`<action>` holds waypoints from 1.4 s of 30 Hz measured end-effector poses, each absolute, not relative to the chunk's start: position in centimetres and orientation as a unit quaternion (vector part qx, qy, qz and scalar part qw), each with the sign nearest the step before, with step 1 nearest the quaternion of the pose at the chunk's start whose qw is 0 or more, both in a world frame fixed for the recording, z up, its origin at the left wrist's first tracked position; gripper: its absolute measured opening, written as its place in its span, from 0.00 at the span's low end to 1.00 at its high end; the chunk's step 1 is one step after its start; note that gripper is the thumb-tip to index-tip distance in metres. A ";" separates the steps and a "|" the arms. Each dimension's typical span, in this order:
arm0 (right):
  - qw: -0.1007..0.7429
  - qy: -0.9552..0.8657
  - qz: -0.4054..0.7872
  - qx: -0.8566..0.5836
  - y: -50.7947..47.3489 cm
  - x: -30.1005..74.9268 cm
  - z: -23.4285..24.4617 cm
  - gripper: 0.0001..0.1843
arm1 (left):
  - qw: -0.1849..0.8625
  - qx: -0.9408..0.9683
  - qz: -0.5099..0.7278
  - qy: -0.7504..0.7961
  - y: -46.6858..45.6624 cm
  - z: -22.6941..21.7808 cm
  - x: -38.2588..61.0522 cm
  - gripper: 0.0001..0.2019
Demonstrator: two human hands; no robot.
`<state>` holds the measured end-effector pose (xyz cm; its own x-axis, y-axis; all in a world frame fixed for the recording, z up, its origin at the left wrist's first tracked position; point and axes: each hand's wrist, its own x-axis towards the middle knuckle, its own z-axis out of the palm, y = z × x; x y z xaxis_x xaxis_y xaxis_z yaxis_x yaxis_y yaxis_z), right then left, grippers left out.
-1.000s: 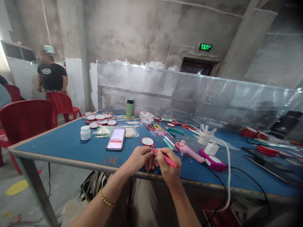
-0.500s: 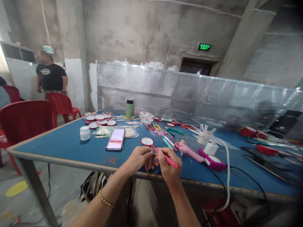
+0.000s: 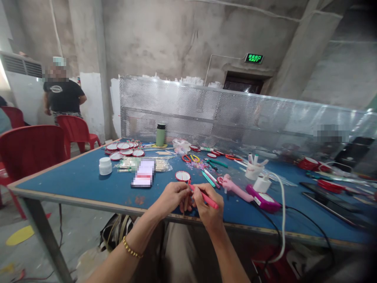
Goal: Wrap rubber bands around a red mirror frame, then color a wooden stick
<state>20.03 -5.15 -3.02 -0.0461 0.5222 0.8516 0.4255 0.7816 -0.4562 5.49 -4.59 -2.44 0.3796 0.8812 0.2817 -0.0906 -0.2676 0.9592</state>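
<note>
My right hand [image 3: 209, 208] is closed around a pinkish-red marker pen [image 3: 211, 201], held like a writing tool with its tip toward my other hand. My left hand [image 3: 174, 195] is pinched on a thin wooden stick [image 3: 186, 201] near the table's front edge; the fingers cover part of it. Just beyond both hands is a small round drum [image 3: 183, 176] with a white face and red rim. Whether the stick joins the drum, I cannot tell.
Left of my hands are a phone [image 3: 143, 173], a white jar [image 3: 105, 166] and several red-rimmed drums [image 3: 126, 152]. Rightward lie teal and white pens [image 3: 208, 179], a pink glue gun [image 3: 237, 189], a purple device [image 3: 263, 198] and cables. A person [image 3: 63, 94] stands beyond red chairs.
My right hand and the marker have shifted slightly left. My left hand stays put. The person in the background has changed arm and head position.
</note>
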 end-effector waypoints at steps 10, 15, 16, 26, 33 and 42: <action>0.602 -0.726 0.052 -0.327 -5.2 20.0 -2.8 0.07 | 0.517 0.651 0.466 0.303 -4.7 -2.4 5.5 0.16; 0.611 -0.717 0.045 -0.332 -5.1 20.0 -3.0 0.07 | 0.522 0.651 0.462 0.301 -4.6 -2.4 5.4 0.17; 0.615 -0.713 0.046 -0.332 -5.1 20.0 -3.0 0.07 | 0.522 0.650 0.462 0.302 -4.6 -2.4 5.4 0.17; 0.607 -0.724 0.029 -0.326 -5.2 19.9 -2.8 0.07 | 0.521 0.649 0.463 0.305 -4.8 -2.3 5.4 0.19; 0.632 -0.695 0.052 -0.338 -4.8 20.1 -3.4 0.06 | 0.535 0.634 0.465 0.309 -4.7 -2.5 5.5 0.18; 0.616 -0.715 0.029 -0.330 -5.1 19.9 -2.7 0.07 | 0.523 0.646 0.464 0.305 -4.7 -2.4 5.5 0.19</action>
<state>19.92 -5.11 -2.68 -0.0236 0.5067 0.8618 0.4363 0.7808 -0.4472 5.52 -4.75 -2.41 0.3832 0.8800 0.2807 -0.0913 -0.2663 0.9596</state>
